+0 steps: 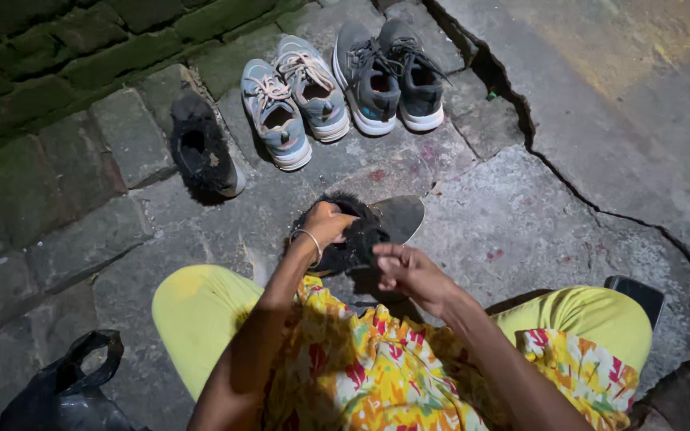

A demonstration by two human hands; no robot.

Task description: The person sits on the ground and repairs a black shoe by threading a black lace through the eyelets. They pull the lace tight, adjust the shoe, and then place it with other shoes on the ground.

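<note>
Cracked grey stone paving [521,223] fills the head view, with a mossy brick wall [57,48] at the far left. Left hand [327,223], a bangle on its wrist, is closed around the fuzzy upper edge of a black furry slipper [361,235] whose sole faces up. Right hand [405,267] sits just beside that slipper, fingers curled at its near edge; it seems to pinch the fur, though the dark makes that hard to tell. Beyond the left hand lies a matching black slipper [201,152]. Farther off stand a light grey pair of sneakers [297,100] and a dark grey pair [393,76]. Near the left elbow sits a black plastic bag [65,391].
</note>
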